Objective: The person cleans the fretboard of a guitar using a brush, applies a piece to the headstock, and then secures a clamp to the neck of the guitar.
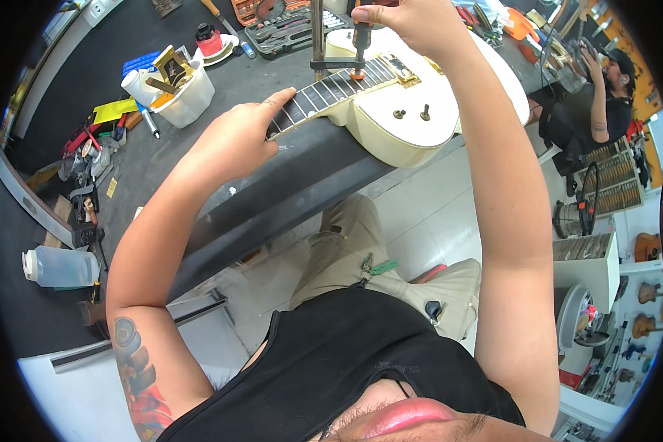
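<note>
Guitar neck (324, 92) under L hand (236, 140)

The right hand (412, 18) is cut off by the top edge, its grip unclear. The cream electric guitar's (409, 118) neck end hides beneath the left hand (236, 140).

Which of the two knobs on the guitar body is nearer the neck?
The left knob, low and round. The other knob stands taller beside it, farther from the fretboard, where the left hand rests.
</note>
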`<action>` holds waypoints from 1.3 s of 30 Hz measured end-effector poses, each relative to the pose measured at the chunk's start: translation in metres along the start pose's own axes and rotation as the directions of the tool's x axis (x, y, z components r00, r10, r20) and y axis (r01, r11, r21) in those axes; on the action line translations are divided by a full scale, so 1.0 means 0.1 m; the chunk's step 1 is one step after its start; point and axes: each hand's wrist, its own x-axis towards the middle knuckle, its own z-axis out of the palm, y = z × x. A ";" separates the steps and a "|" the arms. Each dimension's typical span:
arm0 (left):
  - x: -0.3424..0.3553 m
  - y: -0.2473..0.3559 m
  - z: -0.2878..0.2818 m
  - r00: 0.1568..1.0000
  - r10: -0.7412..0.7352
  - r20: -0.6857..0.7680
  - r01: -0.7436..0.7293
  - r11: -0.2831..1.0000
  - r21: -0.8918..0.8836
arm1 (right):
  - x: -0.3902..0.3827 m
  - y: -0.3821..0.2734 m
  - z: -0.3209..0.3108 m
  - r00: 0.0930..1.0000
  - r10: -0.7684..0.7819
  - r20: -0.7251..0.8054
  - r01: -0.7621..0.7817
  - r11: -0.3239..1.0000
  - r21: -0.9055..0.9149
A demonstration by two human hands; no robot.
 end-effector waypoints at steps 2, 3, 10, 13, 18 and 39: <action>0.02 -0.03 0.02 1.000 -0.009 -0.003 0.009 1.000 -0.024 | -0.01 -0.06 0.05 0.999 0.038 -0.021 -0.039 0.999 -0.035; 0.02 -0.04 0.02 1.000 -0.018 -0.005 0.017 0.999 -0.045 | -0.05 -0.08 0.08 0.997 -0.033 -0.065 0.025 0.992 -0.126; 0.05 -0.04 -0.05 1.000 0.002 -0.011 -0.003 0.996 -0.090 | 0.11 0.19 0.17 0.995 0.024 0.096 -0.051 0.955 0.291; 0.06 -0.02 -0.06 0.999 -0.035 0.019 0.037 0.994 -0.101 | 0.10 0.30 0.22 0.988 0.042 0.148 -0.114 0.849 0.515; 0.05 -0.17 0.05 0.995 0.027 -0.095 -0.035 0.996 -0.084 | -0.02 0.08 0.34 0.988 -0.056 -0.143 0.033 0.986 -0.162; 1.34 0.28 -0.18 0.906 0.016 -0.423 -0.285 0.763 -0.580 | 0.05 0.47 0.22 0.991 -0.034 0.131 -0.041 0.845 0.533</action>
